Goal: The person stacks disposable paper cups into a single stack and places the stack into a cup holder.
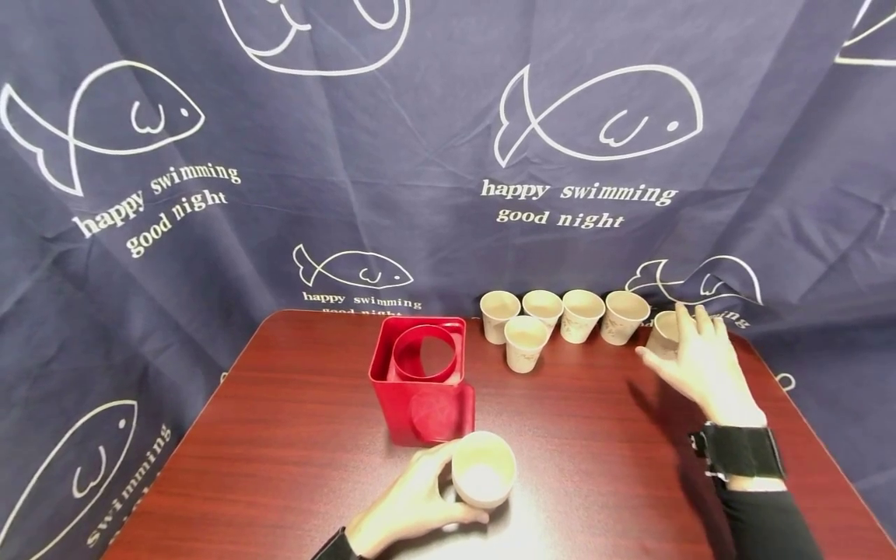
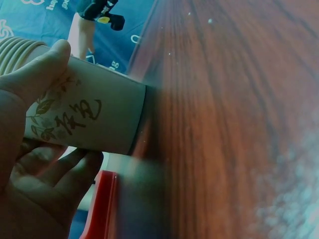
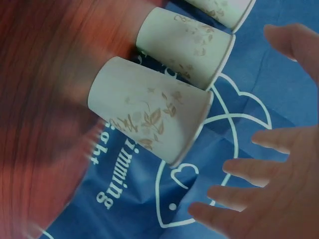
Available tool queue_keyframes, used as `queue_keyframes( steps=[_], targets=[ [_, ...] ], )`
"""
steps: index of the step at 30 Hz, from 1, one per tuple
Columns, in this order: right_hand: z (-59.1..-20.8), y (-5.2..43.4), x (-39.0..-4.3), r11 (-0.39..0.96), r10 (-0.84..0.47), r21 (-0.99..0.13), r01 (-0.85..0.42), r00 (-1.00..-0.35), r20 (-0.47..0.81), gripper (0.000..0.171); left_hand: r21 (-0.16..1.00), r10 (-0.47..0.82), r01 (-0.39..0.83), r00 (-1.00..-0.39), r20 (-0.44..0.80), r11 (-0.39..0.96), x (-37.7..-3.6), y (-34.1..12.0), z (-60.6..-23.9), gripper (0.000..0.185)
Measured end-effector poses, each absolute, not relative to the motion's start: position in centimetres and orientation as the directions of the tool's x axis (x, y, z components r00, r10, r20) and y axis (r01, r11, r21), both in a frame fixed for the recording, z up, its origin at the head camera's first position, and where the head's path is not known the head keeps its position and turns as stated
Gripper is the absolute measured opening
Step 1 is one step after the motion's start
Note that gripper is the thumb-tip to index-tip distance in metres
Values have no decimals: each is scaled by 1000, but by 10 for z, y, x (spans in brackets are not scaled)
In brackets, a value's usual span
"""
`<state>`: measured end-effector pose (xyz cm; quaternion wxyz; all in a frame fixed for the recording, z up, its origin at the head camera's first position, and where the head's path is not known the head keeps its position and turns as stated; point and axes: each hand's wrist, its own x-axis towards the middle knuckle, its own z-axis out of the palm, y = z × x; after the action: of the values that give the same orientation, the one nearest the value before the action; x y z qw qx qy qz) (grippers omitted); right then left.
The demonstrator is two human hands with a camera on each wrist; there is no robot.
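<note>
My left hand [image 1: 413,498] holds a stack of white paper cups [image 1: 483,469] near the table's front, thumb and fingers around its side. Several nested rims show in the left wrist view, and the cup wall [image 2: 94,107] bears a brown leaf print and writing. On the right, my right hand [image 1: 707,369] is spread beside the rightmost paper cup [image 1: 663,333], partly covering it in the head view. The right wrist view shows the fingers apart with a gap to that upright cup [image 3: 149,112].
Several more paper cups [image 1: 582,317] stand in a row at the table's back edge, with one cup [image 1: 523,346] in front. Left of them is a red square container [image 1: 385,404] with a ring in its top. A dark blue fish-print curtain [image 1: 448,155] hangs behind.
</note>
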<state>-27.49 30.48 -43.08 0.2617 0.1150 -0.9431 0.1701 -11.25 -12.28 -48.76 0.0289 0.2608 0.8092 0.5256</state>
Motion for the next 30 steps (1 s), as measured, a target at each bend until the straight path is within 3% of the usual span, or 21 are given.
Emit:
queue_keyframes(
  steps=[16, 22, 30],
  targets=[
    [-447, 318, -296, 911, 4, -385, -149, -929, 369, 79, 868, 454, 365, -871, 189, 338, -113, -122, -487, 79],
    [-451, 319, -294, 896, -5, -409, -173, -925, 380, 67, 859, 451, 386, -867, 213, 337, -113, -122, -487, 79],
    [-449, 319, -298, 890, 19, -427, -160, -922, 386, 73, 842, 449, 421, -858, 250, 338, -113, -122, -488, 79]
  ],
)
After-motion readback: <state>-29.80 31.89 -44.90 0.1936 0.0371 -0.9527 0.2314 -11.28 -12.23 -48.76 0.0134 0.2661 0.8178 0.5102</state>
